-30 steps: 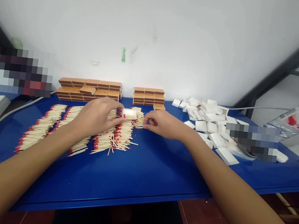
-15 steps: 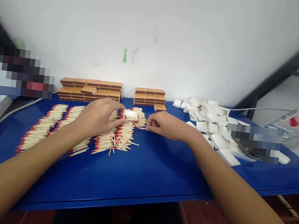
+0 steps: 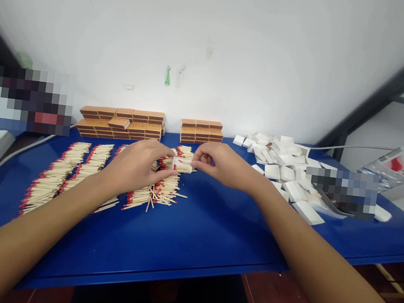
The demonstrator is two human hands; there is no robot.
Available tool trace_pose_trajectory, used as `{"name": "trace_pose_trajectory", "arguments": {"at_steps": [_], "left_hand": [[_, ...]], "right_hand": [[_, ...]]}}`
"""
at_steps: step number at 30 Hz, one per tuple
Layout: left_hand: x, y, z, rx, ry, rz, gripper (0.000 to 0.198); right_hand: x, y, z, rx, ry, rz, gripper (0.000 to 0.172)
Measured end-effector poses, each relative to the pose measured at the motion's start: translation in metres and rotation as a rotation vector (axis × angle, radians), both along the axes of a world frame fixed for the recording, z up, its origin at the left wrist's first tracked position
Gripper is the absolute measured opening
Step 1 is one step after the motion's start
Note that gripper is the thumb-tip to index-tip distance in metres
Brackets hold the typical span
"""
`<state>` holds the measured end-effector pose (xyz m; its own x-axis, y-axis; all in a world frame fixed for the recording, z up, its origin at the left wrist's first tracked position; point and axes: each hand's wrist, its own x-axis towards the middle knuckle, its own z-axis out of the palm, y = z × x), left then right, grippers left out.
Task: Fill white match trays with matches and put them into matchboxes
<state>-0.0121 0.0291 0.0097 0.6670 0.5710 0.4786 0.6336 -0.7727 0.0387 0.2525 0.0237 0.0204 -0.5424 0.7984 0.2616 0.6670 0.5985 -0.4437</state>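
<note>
White matchbox tray (image 3: pixel 185 160) looks part-filled, held over loose matches (image 3: pixel 166 185) between parted thumb and fingers of left hand (image 3: pixel 142 161). Right hand (image 3: pixel 219 162) curled at tray's right end; grip unclear. Brown matchboxes (image 3: pixel 116 132) stand stacked; many matches, piled white trays (image 3: pixel 282 158) remain.

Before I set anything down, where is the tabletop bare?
Widest bare patch: blue tabletop, between the forearms, from the loose matches to the front edge. Crowded: match rows at left, matchboxes along the wall, white boxes at right.
</note>
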Motion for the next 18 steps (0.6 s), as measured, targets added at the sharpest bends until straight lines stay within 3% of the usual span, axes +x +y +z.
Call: {"name": "trace_pose_trajectory", "arguments": {"at_steps": [11,18], "left_hand": [[0.0019,-0.0035,-0.0002,-0.004,-0.018,-0.038,0.04],[-0.0026,0.0016,0.0026,-0.006,-0.021,0.004,0.044]], "right_hand": [[-0.0121,-0.0065,-0.005,0.083,-0.057,0.014,0.01],[-0.0077,-0.0031,-0.004,0.133,-0.013,-0.025,0.012]]}}
